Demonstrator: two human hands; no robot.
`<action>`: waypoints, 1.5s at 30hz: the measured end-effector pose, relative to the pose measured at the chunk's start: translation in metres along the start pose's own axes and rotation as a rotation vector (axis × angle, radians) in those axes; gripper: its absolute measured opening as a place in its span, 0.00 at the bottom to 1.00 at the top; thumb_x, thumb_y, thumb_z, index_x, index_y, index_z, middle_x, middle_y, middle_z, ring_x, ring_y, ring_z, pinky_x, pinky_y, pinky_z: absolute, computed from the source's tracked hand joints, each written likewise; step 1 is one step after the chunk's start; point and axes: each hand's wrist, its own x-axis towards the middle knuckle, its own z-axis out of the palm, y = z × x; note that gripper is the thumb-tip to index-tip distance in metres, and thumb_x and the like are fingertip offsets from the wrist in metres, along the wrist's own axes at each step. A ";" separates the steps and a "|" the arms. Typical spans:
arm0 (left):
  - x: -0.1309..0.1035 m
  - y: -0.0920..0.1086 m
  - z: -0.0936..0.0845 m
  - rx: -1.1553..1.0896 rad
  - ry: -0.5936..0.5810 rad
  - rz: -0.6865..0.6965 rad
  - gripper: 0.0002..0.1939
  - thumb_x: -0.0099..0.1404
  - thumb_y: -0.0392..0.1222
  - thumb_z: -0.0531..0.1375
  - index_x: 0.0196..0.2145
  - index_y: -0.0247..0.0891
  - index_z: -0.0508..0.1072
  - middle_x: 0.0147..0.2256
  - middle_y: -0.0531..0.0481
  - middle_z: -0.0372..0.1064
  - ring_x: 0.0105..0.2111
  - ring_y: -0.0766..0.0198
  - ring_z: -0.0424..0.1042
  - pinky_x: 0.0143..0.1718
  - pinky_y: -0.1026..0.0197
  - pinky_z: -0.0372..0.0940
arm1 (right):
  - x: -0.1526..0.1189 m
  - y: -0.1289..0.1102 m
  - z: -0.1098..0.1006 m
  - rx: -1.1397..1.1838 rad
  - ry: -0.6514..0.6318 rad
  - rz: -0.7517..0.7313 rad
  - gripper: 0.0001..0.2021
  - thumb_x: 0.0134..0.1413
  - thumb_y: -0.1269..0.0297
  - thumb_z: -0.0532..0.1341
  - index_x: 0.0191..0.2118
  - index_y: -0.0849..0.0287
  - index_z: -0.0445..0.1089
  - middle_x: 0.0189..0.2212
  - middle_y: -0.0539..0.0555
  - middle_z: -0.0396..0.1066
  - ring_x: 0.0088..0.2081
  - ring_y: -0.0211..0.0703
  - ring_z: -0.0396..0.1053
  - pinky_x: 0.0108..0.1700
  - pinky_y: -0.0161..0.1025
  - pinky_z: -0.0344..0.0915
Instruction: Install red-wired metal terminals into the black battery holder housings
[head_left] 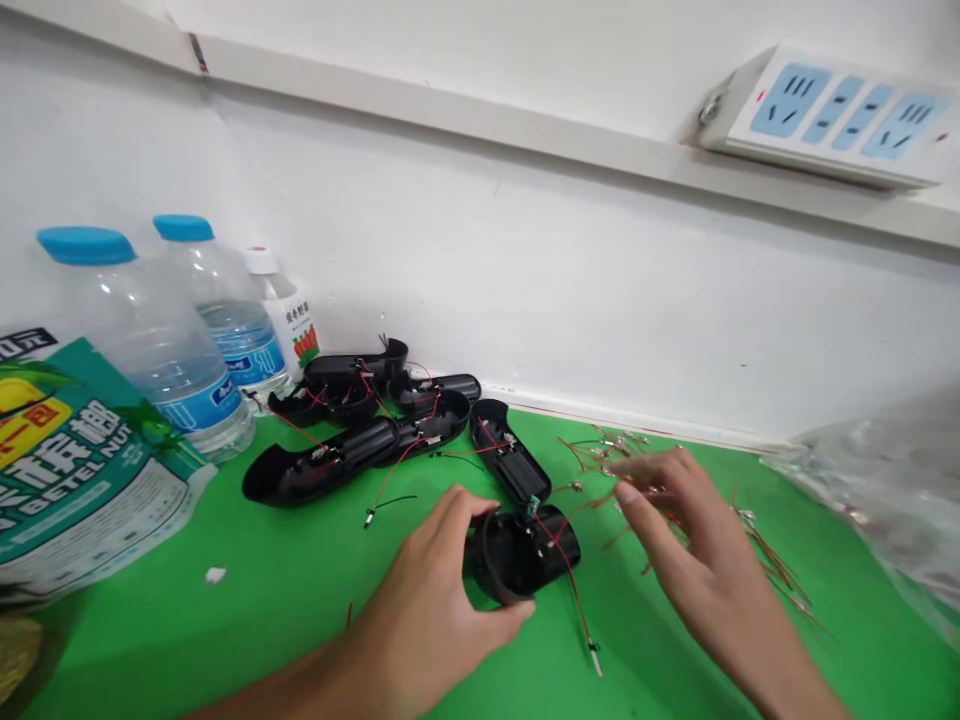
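Note:
My left hand (442, 590) grips a black plastic housing (499, 560) by its round cup-shaped end, thumb below and fingers above. Inside the housing sits a small green circuit board (534, 506) with red wires. One red wire (576, 590) hangs down over the table to a small white-tipped end. To the right, my right hand (694, 560) has its thumb and forefinger close together at a thin red wire (596, 503) that runs toward the housing. Slight blur hides the exact contact at the fingertips. Beneath and behind that hand lie loose red wires (772, 560) with small metal parts.
Several more black housings (360, 445) with wires lie along the wall on the green table (285, 600). At left stand two water bottles (187, 370), a white-capped bottle (281, 300) and a teal pouch (82, 470). Clear plastic bags (885, 500) lie right, below a wall socket (840, 115).

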 end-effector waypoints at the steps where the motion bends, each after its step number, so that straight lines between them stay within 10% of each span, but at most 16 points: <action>1: 0.000 -0.001 0.001 -0.015 -0.005 -0.018 0.28 0.50 0.27 0.71 0.46 0.43 0.68 0.43 0.51 0.74 0.44 0.54 0.78 0.44 0.51 0.76 | -0.004 0.004 0.005 0.005 0.048 0.021 0.12 0.74 0.53 0.55 0.42 0.54 0.70 0.38 0.52 0.70 0.39 0.47 0.70 0.40 0.42 0.66; 8: 0.000 -0.004 0.003 -0.049 -0.015 -0.008 0.29 0.51 0.27 0.69 0.48 0.45 0.66 0.45 0.51 0.73 0.45 0.54 0.77 0.44 0.53 0.75 | -0.019 -0.001 0.027 0.199 -0.349 0.276 0.21 0.68 0.47 0.52 0.26 0.54 0.56 0.22 0.45 0.53 0.24 0.40 0.55 0.25 0.36 0.52; 14: -0.003 -0.005 0.004 0.002 -0.040 0.085 0.34 0.48 0.25 0.70 0.49 0.45 0.64 0.43 0.53 0.71 0.41 0.55 0.78 0.40 0.55 0.75 | -0.015 -0.002 0.033 0.277 -0.431 0.295 0.22 0.68 0.46 0.56 0.27 0.56 0.62 0.23 0.46 0.57 0.25 0.40 0.56 0.27 0.35 0.56; 22: -0.006 -0.003 0.005 0.038 -0.091 0.130 0.36 0.47 0.24 0.71 0.50 0.44 0.62 0.43 0.52 0.69 0.41 0.54 0.77 0.42 0.54 0.75 | -0.021 -0.007 0.033 0.188 -0.331 0.166 0.30 0.69 0.36 0.54 0.31 0.57 0.74 0.28 0.54 0.75 0.30 0.46 0.72 0.34 0.38 0.71; 31: -0.007 -0.005 0.006 0.012 -0.090 0.141 0.38 0.49 0.26 0.72 0.52 0.44 0.60 0.45 0.52 0.69 0.45 0.54 0.76 0.47 0.53 0.74 | -0.027 -0.005 0.038 0.148 -0.205 0.053 0.26 0.71 0.42 0.58 0.27 0.56 0.73 0.24 0.51 0.74 0.26 0.43 0.72 0.29 0.33 0.70; 45: -0.005 -0.004 0.005 -0.031 -0.083 0.138 0.29 0.49 0.26 0.70 0.47 0.40 0.66 0.41 0.50 0.71 0.41 0.54 0.77 0.42 0.55 0.74 | -0.033 0.001 0.039 -0.018 -0.412 -0.143 0.16 0.76 0.63 0.51 0.32 0.54 0.64 0.23 0.46 0.63 0.21 0.37 0.63 0.24 0.32 0.60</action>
